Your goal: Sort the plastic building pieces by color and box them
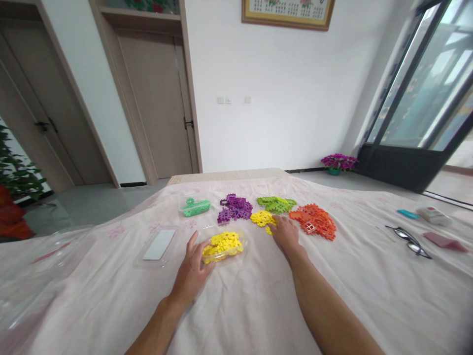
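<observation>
My left hand (192, 266) grips the left end of a clear plastic box (244, 241), fingers and thumb curled around its side. Yellow flower-shaped plastic pieces (226, 242) fill much of that box. Just beyond its right side, my right hand (286, 232) is closed on yellow pieces at the edge of a small loose yellow pile (261, 218); its fingertips are partly hidden. Orange-red pieces (320, 222) lie heaped beside the right hand. Behind the yellow pile are light green pieces (275, 204), and purple pieces (236, 207) sit farther left.
A clear box of green pieces (195, 207) stands at the back left. Nearer, a clear lid (159, 245) with a white label lies flat. Large clear containers (44, 261) occupy the left edge. Eyeglasses (410, 241), a blue item (408, 214) and a dull red item (445, 241) lie on the right.
</observation>
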Available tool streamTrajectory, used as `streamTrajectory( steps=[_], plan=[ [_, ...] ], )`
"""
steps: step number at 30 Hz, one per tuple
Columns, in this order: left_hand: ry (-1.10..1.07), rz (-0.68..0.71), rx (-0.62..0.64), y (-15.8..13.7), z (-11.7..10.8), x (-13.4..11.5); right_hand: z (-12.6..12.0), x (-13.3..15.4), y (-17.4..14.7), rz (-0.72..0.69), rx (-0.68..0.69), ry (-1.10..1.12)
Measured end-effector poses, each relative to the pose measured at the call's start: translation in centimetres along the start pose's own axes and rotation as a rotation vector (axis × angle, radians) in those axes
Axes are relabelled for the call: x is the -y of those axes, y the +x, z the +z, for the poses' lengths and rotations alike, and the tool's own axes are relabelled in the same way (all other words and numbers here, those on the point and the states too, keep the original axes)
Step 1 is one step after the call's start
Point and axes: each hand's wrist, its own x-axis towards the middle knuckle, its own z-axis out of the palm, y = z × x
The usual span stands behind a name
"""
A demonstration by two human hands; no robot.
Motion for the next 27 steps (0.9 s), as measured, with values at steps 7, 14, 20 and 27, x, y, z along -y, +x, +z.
streamTrajectory(
  steps=[7, 14, 20, 27],
  plan=[
    [-0.009, 0.008, -0.006, 0.01, -0.01, -0.05, -0.73, -0.01, -0.24, -0.025, -0.058, 0.041],
    [0.007, 0.016, -0.002, -0.03, -0.09, -0.14, -1.08, -0.01, -0.42, 0.102, -0.155, 0.053],
    [0.019, 0.011, -0.002, -0.02, -0.16, -0.19, -1.10, 0.19, -0.34, 0.130, -0.085, 0.105],
    [0.002, 0.007, -0.002, 0.02, -0.07, -0.03, -0.76, 0.33, -0.25, 0.130, -0.159, 0.269]
  ],
)
